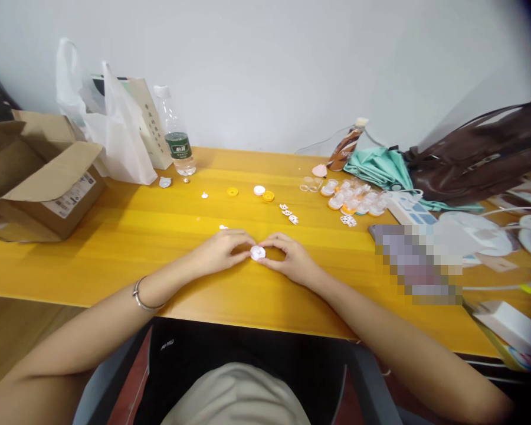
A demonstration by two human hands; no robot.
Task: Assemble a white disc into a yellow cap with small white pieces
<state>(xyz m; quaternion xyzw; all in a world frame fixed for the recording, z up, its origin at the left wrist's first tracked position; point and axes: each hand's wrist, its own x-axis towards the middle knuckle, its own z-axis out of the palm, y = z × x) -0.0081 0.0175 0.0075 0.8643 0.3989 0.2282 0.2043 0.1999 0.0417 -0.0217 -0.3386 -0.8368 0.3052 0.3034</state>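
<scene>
Left fingers (240,258), right fingers (272,264) slightly parted, pinching white disc (258,253). Uneven pressure, we judge, could flick it toward twelve o'clock.

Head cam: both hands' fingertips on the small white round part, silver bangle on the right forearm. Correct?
Not quite. The head view shows the silver bangle on the left forearm. The rest stands: left hand and right hand both have fingertips on the small white round part.
</scene>
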